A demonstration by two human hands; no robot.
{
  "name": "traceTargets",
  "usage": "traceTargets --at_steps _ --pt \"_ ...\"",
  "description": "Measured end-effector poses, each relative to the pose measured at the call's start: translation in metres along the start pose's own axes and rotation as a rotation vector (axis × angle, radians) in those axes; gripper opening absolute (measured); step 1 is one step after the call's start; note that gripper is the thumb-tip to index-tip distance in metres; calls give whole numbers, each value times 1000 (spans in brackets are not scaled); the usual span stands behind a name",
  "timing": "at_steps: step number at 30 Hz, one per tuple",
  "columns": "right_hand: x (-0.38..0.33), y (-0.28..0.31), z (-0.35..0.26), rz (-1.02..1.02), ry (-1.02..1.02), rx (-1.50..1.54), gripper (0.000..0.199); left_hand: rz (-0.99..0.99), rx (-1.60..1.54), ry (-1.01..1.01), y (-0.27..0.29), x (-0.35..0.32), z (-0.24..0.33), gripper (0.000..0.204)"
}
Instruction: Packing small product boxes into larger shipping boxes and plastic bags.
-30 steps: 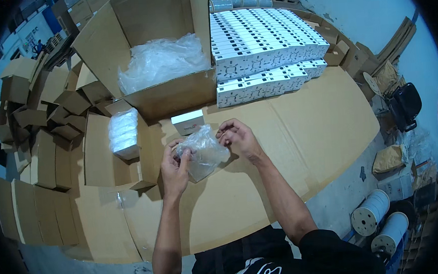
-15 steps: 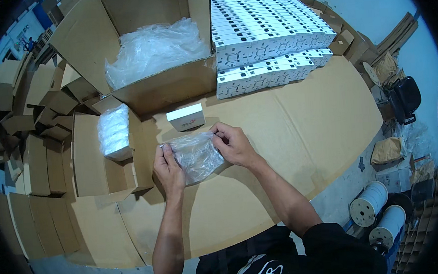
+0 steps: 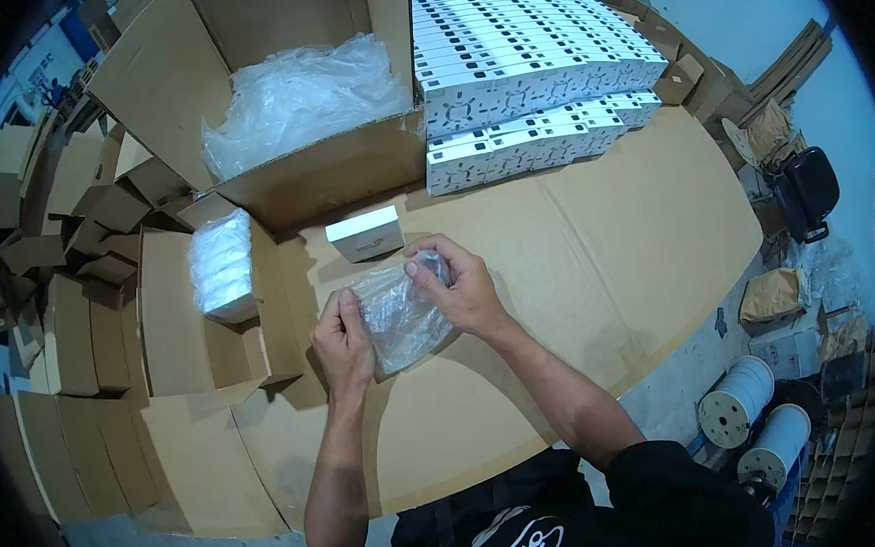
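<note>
A clear plastic bag (image 3: 397,321) is stretched between my two hands over the cardboard-covered table. My left hand (image 3: 344,344) pinches its left upper edge, thumb against fingers. At its upper right corner my right hand (image 3: 460,284) grips the film, the thumb lying over the bag's edge. Just beyond the bag stands a small white box (image 3: 366,235), touched by neither hand. Left of my left hand, an open carton (image 3: 280,313) holds several plastic-wrapped white packs (image 3: 222,262) in a row.
At the back, a large open carton (image 3: 331,170) holds a heap of clear plastic bags (image 3: 311,96). Stacked white boxes (image 3: 507,99) fill the far right of the table (image 3: 597,254). Empty cartons (image 3: 86,335) crowd the left side. Cable spools (image 3: 736,403) stand on the floor at right.
My right hand has shifted slightly up and left, its thumb moving further over the bag. The left hand has turned a little, tilting the bag. The whole view has shifted slightly.
</note>
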State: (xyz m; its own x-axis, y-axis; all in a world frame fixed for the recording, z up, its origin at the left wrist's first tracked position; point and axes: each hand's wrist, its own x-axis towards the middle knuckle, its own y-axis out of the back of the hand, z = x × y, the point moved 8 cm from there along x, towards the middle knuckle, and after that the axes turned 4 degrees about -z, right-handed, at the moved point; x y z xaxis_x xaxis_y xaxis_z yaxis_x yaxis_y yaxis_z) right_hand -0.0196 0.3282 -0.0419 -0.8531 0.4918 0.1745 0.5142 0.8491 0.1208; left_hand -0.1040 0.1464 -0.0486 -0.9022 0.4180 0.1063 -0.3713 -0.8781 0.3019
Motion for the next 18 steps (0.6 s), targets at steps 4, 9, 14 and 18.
traceTargets --at_steps 4,9,14,18 --pt "-2 2 2 -81 -32 -31 19 -5 -52 73 -7 -2 5 19" --pt "-1 -4 -2 -158 -3 -31 16 -149 -31 -174 -7 1 14 26" --pt "0 1 -14 -181 23 -75 12 -173 -197 23 -6 5 -2 13" --pt "1 2 1 -189 -3 -84 23 -157 -300 14 -4 8 -13 17"
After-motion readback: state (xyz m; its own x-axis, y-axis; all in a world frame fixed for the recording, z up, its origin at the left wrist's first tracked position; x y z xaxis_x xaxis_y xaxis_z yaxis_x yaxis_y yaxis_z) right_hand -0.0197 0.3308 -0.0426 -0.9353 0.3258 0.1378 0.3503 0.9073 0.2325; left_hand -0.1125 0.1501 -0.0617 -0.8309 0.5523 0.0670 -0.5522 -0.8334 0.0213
